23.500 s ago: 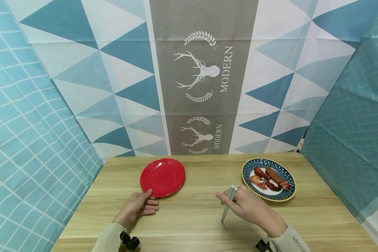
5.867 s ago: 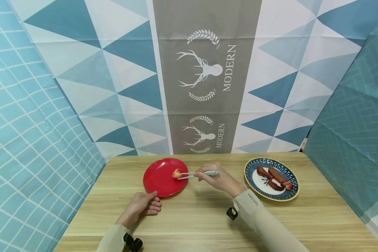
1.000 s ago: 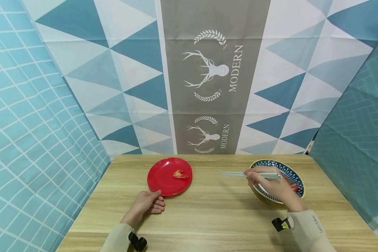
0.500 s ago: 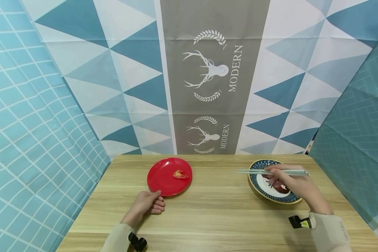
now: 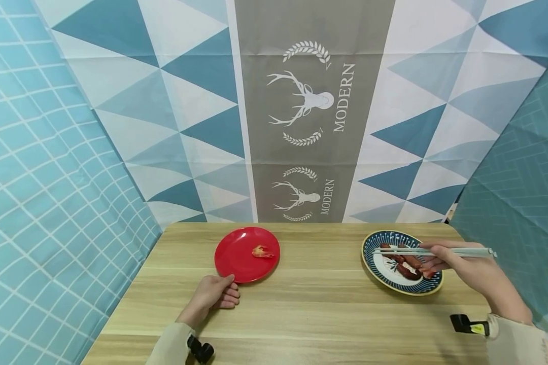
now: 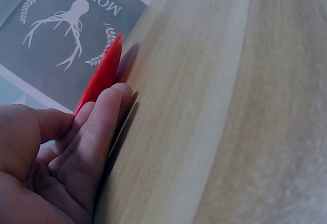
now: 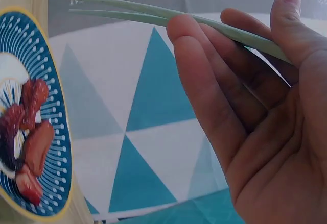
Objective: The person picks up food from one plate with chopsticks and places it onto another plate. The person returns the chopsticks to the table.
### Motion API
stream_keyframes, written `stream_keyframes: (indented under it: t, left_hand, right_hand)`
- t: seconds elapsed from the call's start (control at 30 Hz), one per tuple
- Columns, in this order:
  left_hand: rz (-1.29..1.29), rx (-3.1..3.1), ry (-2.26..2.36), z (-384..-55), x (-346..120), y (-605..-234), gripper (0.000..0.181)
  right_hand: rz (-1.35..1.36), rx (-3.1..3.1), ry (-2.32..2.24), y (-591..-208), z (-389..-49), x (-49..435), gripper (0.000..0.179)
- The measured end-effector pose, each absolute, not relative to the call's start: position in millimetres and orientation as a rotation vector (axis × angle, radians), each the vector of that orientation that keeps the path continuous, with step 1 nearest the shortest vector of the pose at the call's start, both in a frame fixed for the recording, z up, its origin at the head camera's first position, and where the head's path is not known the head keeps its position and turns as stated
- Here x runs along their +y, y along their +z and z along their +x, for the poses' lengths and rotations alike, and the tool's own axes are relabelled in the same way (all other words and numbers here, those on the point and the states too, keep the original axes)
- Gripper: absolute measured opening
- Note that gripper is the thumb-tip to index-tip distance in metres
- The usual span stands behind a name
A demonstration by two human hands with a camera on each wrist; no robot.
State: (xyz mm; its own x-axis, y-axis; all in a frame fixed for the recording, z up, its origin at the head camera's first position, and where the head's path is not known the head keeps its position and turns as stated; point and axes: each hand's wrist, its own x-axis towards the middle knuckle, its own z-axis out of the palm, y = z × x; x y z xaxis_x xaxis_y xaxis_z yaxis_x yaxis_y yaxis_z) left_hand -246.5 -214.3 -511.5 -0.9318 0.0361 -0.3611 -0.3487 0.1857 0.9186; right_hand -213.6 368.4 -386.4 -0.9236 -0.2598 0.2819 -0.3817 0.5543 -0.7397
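My left hand (image 5: pixel 212 294) pinches the near edge of a red plate (image 5: pixel 233 256), thumb on top and fingers under the rim. The left wrist view shows the red plate (image 6: pixel 102 76) edge-on between thumb and fingers. A small orange-red food piece, like a shrimp (image 5: pixel 263 252), lies on its right side. My right hand (image 5: pixel 472 268) holds a pair of pale green chopsticks (image 5: pixel 404 250), tips pointing left over a blue-patterned plate (image 5: pixel 383 284). On that plate lie a sausage-like piece (image 7: pixel 40 145) and several other reddish-brown pieces (image 7: pixel 36 101). Nothing is between the chopstick tips (image 7: pixel 76 4).
Both plates rest on a light wooden table (image 5: pixel 319 304), one left and one right. A patterned cloth (image 5: pixel 297 126) hangs behind the table's back edge. Blue tiled cloth (image 5: pixel 50 177) lines the left side, and teal cloth (image 5: pixel 516 203) the right.
The shrimp-like piece has gone from the patterned plate to the red plate. Over the last second my right hand has moved right with the chopsticks. My left hand stays at the red plate.
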Motion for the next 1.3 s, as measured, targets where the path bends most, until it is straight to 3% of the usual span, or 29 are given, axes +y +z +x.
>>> stream_keyframes:
  t: [0.37,0.83,1.3]
  left_hand:
    - [-0.289,2.167,1.820,-246.3,-213.2,-512.2,0.042]
    - [-0.312,2.179,1.814,-246.4,-212.5,-511.8,0.041]
    - [-0.320,2.187,1.807,-245.9,-212.8,-512.0,0.041]
  right_hand:
    - [0.383,-2.674,1.251,-391.5,-203.9,400.1,0.033]
    - [0.167,-2.898,1.094,-400.2,-200.1,420.4,0.053]
    - [0.090,-2.881,1.147,-415.8,-192.8,435.5,0.055]
